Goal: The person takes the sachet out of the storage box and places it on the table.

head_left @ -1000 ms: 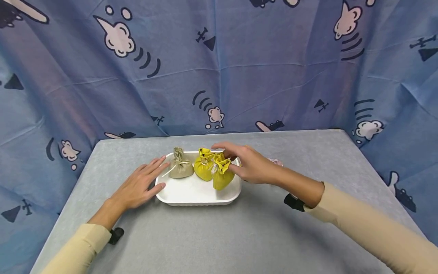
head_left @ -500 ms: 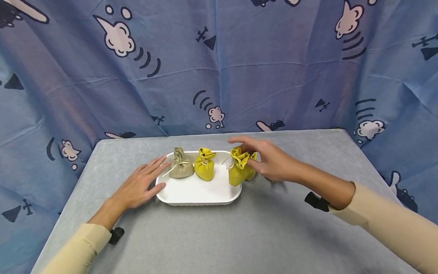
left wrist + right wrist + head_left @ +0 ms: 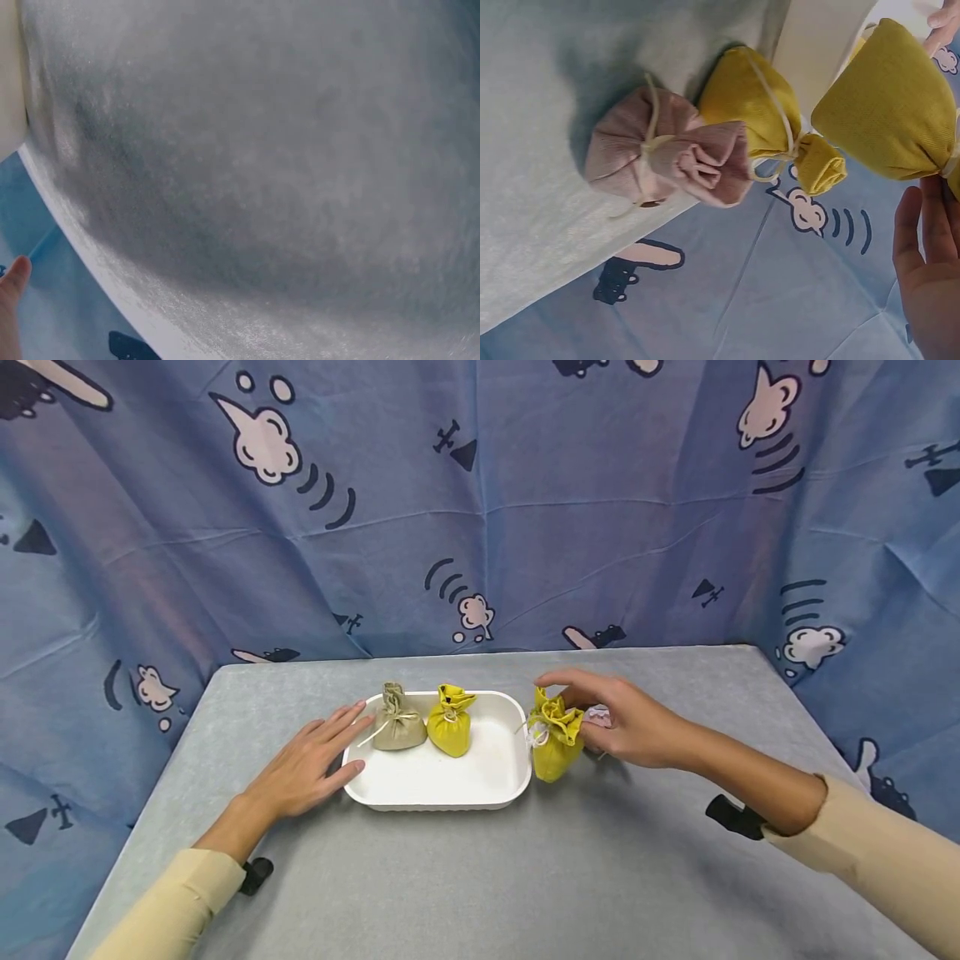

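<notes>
While a blue curtain with cartoon prints covers the back and both sides in the head view, a grey table fills the front, its far edge right up against the cloth. Left-wrist view gives mostly that grey surface, slightly mottled, plus a strip of curtain past the table's edge. Cream sleeves come in from both lower corners of the head view. White tray, rounded corners, toward the table's far edge, slightly left of midway.

My right hand: fingers curled, pinching the gathered neck of a yellow bag just outside the tray's right edge. Can't tell if its base meets the table. My left hand: fingers straight, slightly spread, over the tray's left edge, gripping nothing.

Beige bag near the tray's far-left corner; second yellow bag just beside it, toward the far edge. Right-wrist view adds a third yellow bag on the table by the tray's outer wall, with a pink bag alongside; head view gives only a pale scrap of the pink one past my right fingers. Thin cords tie the necks.
</notes>
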{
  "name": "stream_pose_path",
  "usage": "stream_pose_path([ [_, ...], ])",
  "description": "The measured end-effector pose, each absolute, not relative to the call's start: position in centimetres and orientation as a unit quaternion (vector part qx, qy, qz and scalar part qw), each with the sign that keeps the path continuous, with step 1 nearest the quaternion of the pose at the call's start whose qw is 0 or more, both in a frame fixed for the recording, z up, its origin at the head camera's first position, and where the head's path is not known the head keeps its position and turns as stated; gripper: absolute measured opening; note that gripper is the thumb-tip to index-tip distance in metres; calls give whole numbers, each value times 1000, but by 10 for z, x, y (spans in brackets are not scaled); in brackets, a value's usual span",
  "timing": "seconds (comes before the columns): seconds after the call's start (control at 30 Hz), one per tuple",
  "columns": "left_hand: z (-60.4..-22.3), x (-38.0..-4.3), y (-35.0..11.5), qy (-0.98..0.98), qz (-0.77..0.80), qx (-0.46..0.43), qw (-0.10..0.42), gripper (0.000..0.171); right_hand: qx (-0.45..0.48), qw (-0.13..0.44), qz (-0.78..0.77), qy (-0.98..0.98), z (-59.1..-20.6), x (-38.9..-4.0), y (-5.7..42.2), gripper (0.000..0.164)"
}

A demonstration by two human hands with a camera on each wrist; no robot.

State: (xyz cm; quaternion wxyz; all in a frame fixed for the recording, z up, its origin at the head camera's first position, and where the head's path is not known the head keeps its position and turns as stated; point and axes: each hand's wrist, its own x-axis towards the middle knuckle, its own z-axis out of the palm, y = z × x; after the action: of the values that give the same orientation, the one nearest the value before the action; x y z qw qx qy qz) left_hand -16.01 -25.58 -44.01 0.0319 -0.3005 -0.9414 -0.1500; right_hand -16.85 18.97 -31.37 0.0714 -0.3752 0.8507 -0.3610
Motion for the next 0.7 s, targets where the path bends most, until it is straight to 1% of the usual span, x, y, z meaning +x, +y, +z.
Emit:
stream_pose_path([
  [0.2, -440, -160, -256, -942, -150, -300, 30, 65, -372, 74, -364, 851, -320, -168, 197, 70],
  [0.5, -441, -161, -256, -942, -149, -300, 31, 65, -380, 82, -381, 839, -341, -170, 204, 68],
  [0.7, -441, -161, -256, -941, -151, -301, 33, 65, -359, 99, -365, 853, -352, -172, 208, 66],
])
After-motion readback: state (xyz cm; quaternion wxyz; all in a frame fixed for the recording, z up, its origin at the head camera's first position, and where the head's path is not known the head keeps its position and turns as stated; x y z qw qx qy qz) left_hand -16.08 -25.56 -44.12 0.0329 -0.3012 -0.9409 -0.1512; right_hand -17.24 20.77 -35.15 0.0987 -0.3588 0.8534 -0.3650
